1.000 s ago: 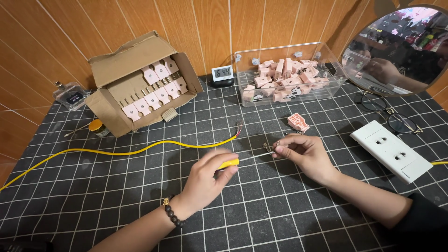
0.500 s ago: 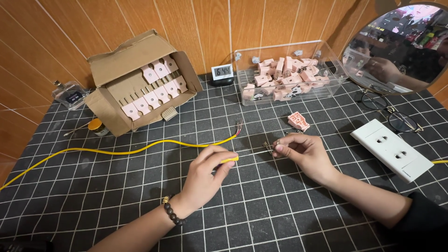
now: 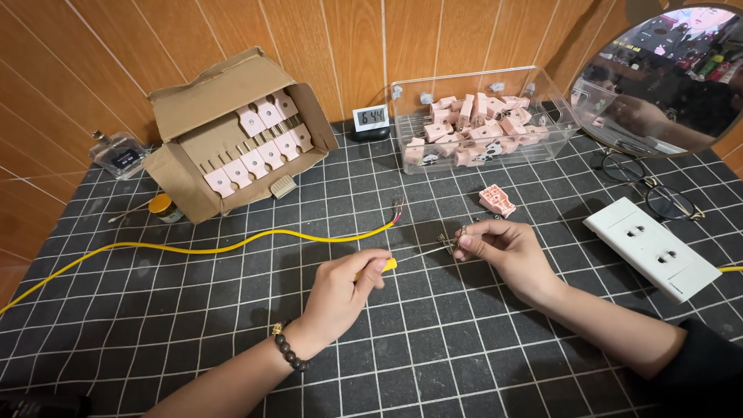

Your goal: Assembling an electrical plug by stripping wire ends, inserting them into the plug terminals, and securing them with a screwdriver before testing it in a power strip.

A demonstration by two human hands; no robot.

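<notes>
A: How many items lay on the gridded mat?

B: One yellow cable, one white double socket, one loose pink connector.

A: And the hands?

B: The left hand gripped a yellow-handled screwdriver, thin shaft meeting a small metal part pinched by the right hand, mid-mat.

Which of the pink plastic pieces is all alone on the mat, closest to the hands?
The single pink piece lying on the black grid mat, just above the right hand. The others sit in the clear bin or the cardboard box.
</notes>
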